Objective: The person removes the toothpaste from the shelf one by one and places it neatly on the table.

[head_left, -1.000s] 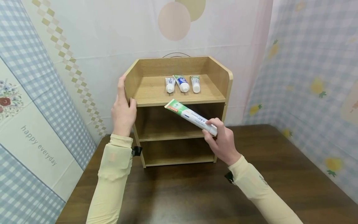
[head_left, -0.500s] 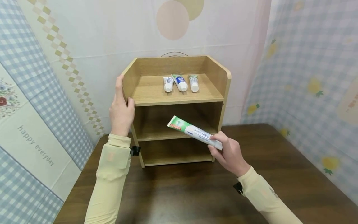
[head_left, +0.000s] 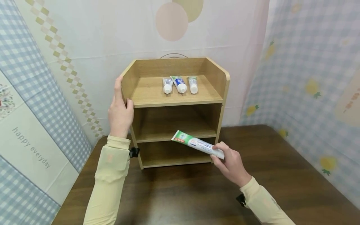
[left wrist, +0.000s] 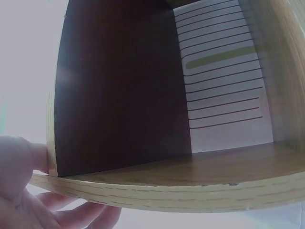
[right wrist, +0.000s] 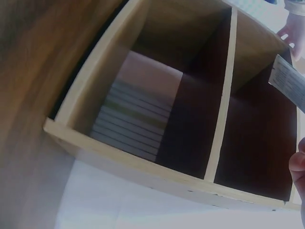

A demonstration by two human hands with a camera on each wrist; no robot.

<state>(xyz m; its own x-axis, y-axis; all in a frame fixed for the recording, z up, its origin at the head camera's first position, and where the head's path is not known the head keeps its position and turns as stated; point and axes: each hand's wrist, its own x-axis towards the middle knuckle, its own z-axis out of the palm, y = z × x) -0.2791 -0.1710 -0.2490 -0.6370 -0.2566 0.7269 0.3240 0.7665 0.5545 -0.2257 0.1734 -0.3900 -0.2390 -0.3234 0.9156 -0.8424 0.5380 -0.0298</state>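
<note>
My right hand (head_left: pixel 232 164) pinches a green-and-white toothpaste tube (head_left: pixel 197 145) by its cap end. The tube's flat green end points left, in front of the lower part of a small wooden shelf unit (head_left: pixel 177 102). In the right wrist view, part of the tube (right wrist: pixel 288 82) and a fingertip (right wrist: pixel 298 164) show at the right edge. My left hand (head_left: pixel 120 115) grips the front left edge of the unit's top section, its thumb against the board. Three small toothpaste tubes lie on the top shelf, caps forward: a white one (head_left: pixel 167 86), a blue-and-green one (head_left: pixel 178 83) and a pale one (head_left: pixel 192 84).
Under its top, the unit has a middle compartment (head_left: pixel 177 123) and a bottom compartment (head_left: pixel 177 153). It stands on a dark wooden table (head_left: pixel 174 193). A white curtain (head_left: pixel 107 31) hangs behind, and a checked pineapple-print curtain (head_left: pixel 303 68) is on the right.
My right hand has lowered the green-and-white toothpaste tube from the top shelf's front edge to the lower compartments, slightly rightward. The left hand keeps its grip on the unit.
</note>
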